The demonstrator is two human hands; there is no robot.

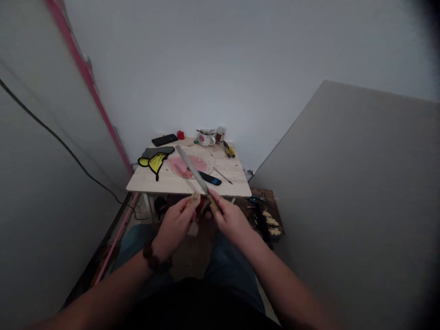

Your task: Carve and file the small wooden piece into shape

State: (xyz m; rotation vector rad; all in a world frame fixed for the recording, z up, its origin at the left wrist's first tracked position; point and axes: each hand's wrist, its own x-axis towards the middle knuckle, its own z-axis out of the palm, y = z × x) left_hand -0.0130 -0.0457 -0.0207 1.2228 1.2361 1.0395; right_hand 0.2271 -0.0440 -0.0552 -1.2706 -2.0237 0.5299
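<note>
My right hand (225,213) is closed around the wooden handle of a long, flat grey file (192,169). Its blade points up and away to the left, over the near part of the table. In my left hand (175,224), thumb and fingers pinch a small pale piece (194,198) that looks like wood. This piece is just left of the file's handle end; whether the two touch I cannot tell. Both hands are in front of the table's near edge, above my lap.
On the small table (147,182) lie a pink-stained round board (175,167), a dark-handled knife (211,178), a grey-yellow cloth (156,160), a black phone (165,140), a white mug (206,138), a jar (220,134) and yellow-black pliers (229,150). A grey panel (350,192) stands right.
</note>
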